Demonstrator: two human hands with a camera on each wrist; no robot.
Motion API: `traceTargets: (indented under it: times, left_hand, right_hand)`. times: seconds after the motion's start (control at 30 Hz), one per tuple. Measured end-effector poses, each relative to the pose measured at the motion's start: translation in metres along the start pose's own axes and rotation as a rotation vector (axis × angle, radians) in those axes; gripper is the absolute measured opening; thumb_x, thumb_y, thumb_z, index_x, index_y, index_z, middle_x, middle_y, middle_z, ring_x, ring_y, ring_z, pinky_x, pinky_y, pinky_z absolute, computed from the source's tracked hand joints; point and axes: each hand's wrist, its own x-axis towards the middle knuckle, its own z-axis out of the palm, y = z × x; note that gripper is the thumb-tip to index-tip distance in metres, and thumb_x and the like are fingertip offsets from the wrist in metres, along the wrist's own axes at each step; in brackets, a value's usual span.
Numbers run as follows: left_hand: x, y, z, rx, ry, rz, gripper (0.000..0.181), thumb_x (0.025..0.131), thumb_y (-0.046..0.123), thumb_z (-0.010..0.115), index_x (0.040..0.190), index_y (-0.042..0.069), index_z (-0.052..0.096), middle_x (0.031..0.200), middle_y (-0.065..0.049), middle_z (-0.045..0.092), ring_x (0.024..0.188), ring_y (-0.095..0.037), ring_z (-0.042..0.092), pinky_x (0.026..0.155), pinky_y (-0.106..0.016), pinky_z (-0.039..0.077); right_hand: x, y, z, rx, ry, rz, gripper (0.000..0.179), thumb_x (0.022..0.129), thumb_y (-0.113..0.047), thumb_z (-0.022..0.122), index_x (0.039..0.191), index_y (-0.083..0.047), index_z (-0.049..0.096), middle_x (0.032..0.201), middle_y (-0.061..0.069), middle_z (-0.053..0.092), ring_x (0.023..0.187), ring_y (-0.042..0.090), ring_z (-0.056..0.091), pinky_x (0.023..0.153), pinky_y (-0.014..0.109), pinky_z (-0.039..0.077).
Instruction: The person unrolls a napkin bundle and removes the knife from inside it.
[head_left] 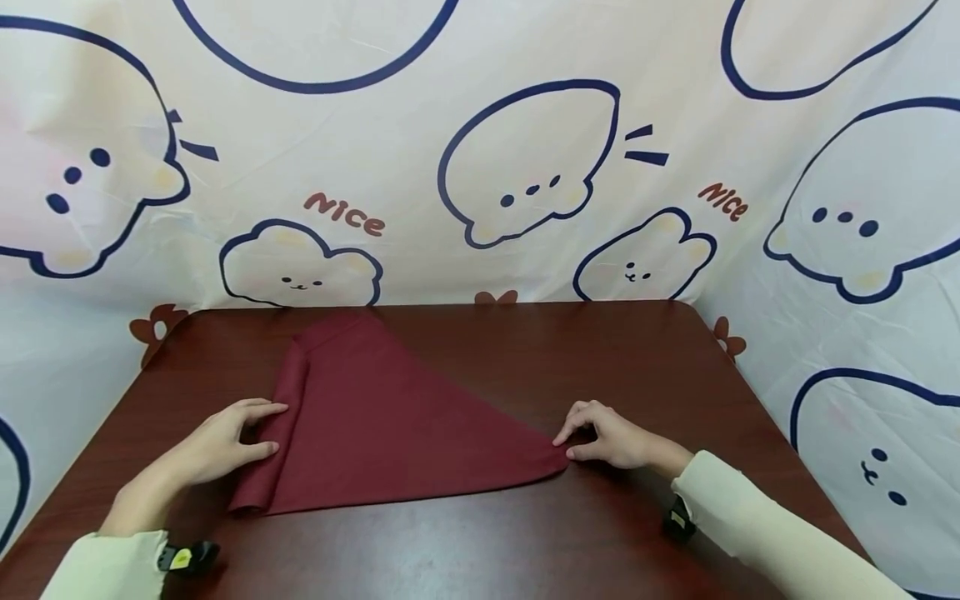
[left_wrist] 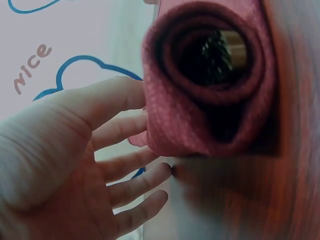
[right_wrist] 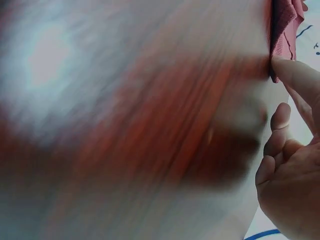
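A dark red cloth (head_left: 405,408) lies on the table, its left side wound into a roll (head_left: 279,433) and its right side narrowing to a point. My left hand (head_left: 217,437) touches the roll from the left, its fingers extended and spread. The left wrist view shows the end of the roll (left_wrist: 215,92) as layers around a hollow, with a dark, greenish patch inside. At the pointed corner, my right hand (head_left: 611,437) pinches the cloth between thumb and index finger. The right wrist view has the cloth corner (right_wrist: 284,42) against the thumb, with the other fingers curled.
The brown wood-grain table (head_left: 465,550) reflects light near its front. A white curtain (head_left: 420,167) with blue cartoon outlines and "Nice" lettering stands behind the table and along both sides. Each wrist wears a black band (head_left: 187,557).
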Motion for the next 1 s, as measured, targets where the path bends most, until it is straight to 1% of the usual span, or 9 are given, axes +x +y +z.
traceTargets:
  times: [0.17, 0.33, 0.5, 0.67, 0.73, 0.83, 1.0]
  left_hand:
    - [0.004, 0.012, 0.004, -0.025, -0.003, 0.016, 0.057, 0.084, 0.022, 0.073, 0.133, 0.001, 0.055, 0.133, -0.032, 0.048, 0.121, -0.049, 0.048, 0.092, -0.064, 0.043]
    - [0.011, 0.024, 0.007, -0.048, -0.02, 0.039, 0.056, 0.085, 0.021, 0.071, 0.134, 0.001, 0.054, 0.134, -0.031, 0.047, 0.118, -0.045, 0.053, 0.093, -0.061, 0.045]
    - [0.016, 0.035, 0.012, -0.059, -0.03, 0.053, 0.056, 0.085, 0.021, 0.071, 0.134, 0.001, 0.054, 0.134, -0.029, 0.047, 0.116, -0.043, 0.055, 0.093, -0.059, 0.046]
    - [0.021, 0.041, 0.018, -0.065, -0.04, 0.075, 0.057, 0.085, 0.023, 0.071, 0.135, 0.001, 0.053, 0.134, -0.028, 0.047, 0.117, -0.041, 0.055, 0.095, -0.058, 0.045]
    - [0.023, 0.044, 0.019, -0.064, -0.044, 0.074, 0.057, 0.085, 0.023, 0.071, 0.136, 0.002, 0.053, 0.136, -0.028, 0.046, 0.119, -0.041, 0.053, 0.096, -0.058, 0.044]
    - [0.026, 0.047, 0.019, -0.06, -0.048, 0.077, 0.059, 0.085, 0.023, 0.071, 0.136, 0.001, 0.052, 0.137, -0.029, 0.046, 0.121, -0.043, 0.05, 0.097, -0.059, 0.043]
    - [0.033, 0.052, 0.021, -0.059, -0.068, 0.082, 0.061, 0.084, 0.025, 0.071, 0.137, 0.002, 0.051, 0.138, -0.028, 0.044, 0.126, -0.044, 0.046, 0.099, -0.06, 0.041]
  right_hand:
    - [-0.009, 0.006, -0.008, 0.033, 0.003, -0.009, 0.021, 0.086, -0.018, 0.072, 0.105, -0.026, 0.073, 0.104, -0.003, 0.063, 0.1, 0.01, 0.05, 0.088, 0.028, 0.039]
    - [-0.017, 0.013, -0.016, 0.02, -0.013, -0.043, 0.026, 0.085, -0.012, 0.071, 0.109, -0.023, 0.072, 0.107, -0.002, 0.064, 0.101, 0.008, 0.052, 0.089, 0.026, 0.042]
    - [-0.024, 0.021, -0.019, 0.025, -0.039, -0.04, 0.027, 0.087, -0.011, 0.07, 0.111, -0.023, 0.072, 0.108, -0.001, 0.064, 0.102, 0.008, 0.053, 0.089, 0.025, 0.043]
    - [-0.033, 0.028, -0.024, 0.02, -0.041, -0.073, 0.027, 0.087, -0.01, 0.069, 0.111, -0.02, 0.072, 0.106, 0.0, 0.065, 0.099, 0.008, 0.055, 0.085, 0.024, 0.044]
    - [-0.036, 0.028, -0.026, 0.022, -0.042, -0.084, 0.027, 0.087, -0.009, 0.069, 0.111, -0.019, 0.072, 0.105, 0.001, 0.064, 0.096, 0.009, 0.055, 0.083, 0.024, 0.044]
    - [-0.038, 0.029, -0.029, 0.025, -0.047, -0.078, 0.026, 0.087, -0.009, 0.069, 0.111, -0.018, 0.072, 0.104, 0.001, 0.064, 0.094, 0.01, 0.054, 0.081, 0.024, 0.044]
    - [-0.044, 0.032, -0.034, 0.025, -0.044, -0.027, 0.025, 0.087, -0.012, 0.07, 0.111, -0.019, 0.073, 0.103, 0.002, 0.064, 0.09, 0.011, 0.051, 0.076, 0.024, 0.041]
